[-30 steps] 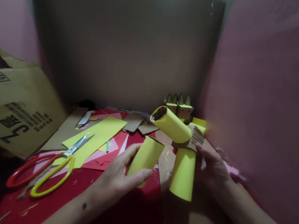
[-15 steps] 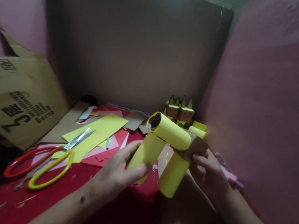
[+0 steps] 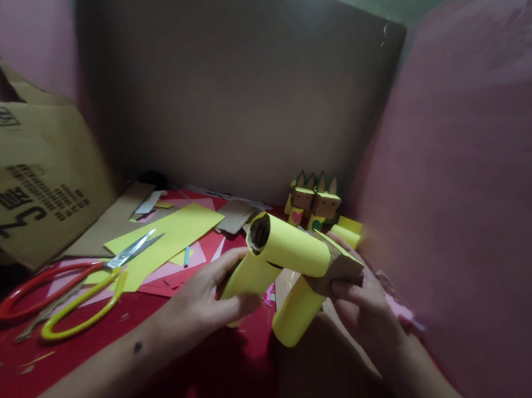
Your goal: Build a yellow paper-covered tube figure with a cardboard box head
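Between my hands is a paper craft piece made of yellow paper tubes [image 3: 298,245] and a brown cardboard part [image 3: 338,269]. My left hand [image 3: 215,296] is closed around a yellow tube at its left side, thumb on top. The cardboard part at the right is pinched by my right hand [image 3: 363,304]. One tube lies across the top with its dark hollow end toward the left; another yellow tube [image 3: 297,314] slants down below. Some of the fingers on both hands are hidden behind the piece.
Large scissors [image 3: 84,281] with red and yellow handles lie at the left on yellow paper [image 3: 175,233] and scraps. A cardboard box [image 3: 25,176] stands behind them. Small cardboard figures with pointed ears [image 3: 315,198] stand at the back. A pink wall [image 3: 485,178] rises close on the right.
The craft piece has tilted and turned slightly in my hands, so the top tube's hollow end sits lower and further left. The whole view has shifted a little.
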`<state>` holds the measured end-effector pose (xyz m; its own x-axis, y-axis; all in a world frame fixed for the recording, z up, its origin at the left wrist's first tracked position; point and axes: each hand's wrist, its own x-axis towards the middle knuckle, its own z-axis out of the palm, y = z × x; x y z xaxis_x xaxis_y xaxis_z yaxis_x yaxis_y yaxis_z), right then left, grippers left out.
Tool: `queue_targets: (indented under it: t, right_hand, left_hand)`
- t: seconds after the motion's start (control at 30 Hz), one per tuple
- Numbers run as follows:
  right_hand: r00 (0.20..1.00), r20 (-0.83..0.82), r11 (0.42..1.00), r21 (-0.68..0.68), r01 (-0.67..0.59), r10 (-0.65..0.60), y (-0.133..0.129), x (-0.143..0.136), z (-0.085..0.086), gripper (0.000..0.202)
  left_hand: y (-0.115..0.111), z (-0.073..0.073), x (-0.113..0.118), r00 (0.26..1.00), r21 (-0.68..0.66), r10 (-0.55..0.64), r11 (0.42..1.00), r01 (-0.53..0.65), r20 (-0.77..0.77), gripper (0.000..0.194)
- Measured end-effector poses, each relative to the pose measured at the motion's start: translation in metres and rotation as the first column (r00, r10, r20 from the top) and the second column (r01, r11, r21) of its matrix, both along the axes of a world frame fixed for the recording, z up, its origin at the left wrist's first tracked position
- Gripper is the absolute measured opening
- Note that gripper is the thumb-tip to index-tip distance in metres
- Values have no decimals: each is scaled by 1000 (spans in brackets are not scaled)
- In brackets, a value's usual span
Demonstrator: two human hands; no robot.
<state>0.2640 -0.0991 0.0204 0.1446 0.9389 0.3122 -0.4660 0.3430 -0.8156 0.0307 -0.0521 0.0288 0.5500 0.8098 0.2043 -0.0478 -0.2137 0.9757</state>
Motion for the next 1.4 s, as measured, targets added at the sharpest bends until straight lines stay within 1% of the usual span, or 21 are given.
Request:
queue_targets:
  t: [0.07,0.17,0.33,0.6,0.73,0.87,0.97,1.03,1.13,1.27,1.4]
  right_hand:
    - [1000,20,1000,4,6,-6,0,1,0,74]
    - [999,54,1000,6,9,-10,1,3,-2,74]
    - [993,116,999,43,22,-27,3,8,-6,74]
    - [965,253,997,59,53,-67,4,11,-9,71]
    - [956,280,995,73,70,-88,5,11,-9,75]
    - [941,314,989,106,99,-128,5,10,-9,80]
    - [926,344,985,129,118,-156,5,10,-11,83]
    - [917,354,981,124,149,-184,6,10,-14,85]
    - [903,373,977,101,190,-214,6,9,-17,88]
    - [888,403,975,113,194,-223,7,3,-20,87]
    - [863,456,971,197,137,-215,7,-5,-18,82]
  left_hand:
    - [2,-1,-1,999,14,-32,999,32,-14,55]
    - [4,0,-1,999,9,-49,999,49,-15,52]
    - [4,2,0,992,2,-119,993,119,-44,50]
    - [3,6,0,993,23,-108,994,110,-43,50]
    - [5,5,1,993,33,-94,995,96,-65,44]
    - [8,-1,1,990,-25,-124,992,122,-62,40]
    - [10,-7,0,986,-106,-164,981,161,-19,45]
    - [13,-11,0,981,-155,-192,969,193,19,48]
    - [19,-14,-2,974,-194,-224,955,226,35,43]
    - [19,-10,-6,976,-158,-217,964,212,-16,35]
    - [12,-2,-15,977,-156,-182,974,164,-111,30]
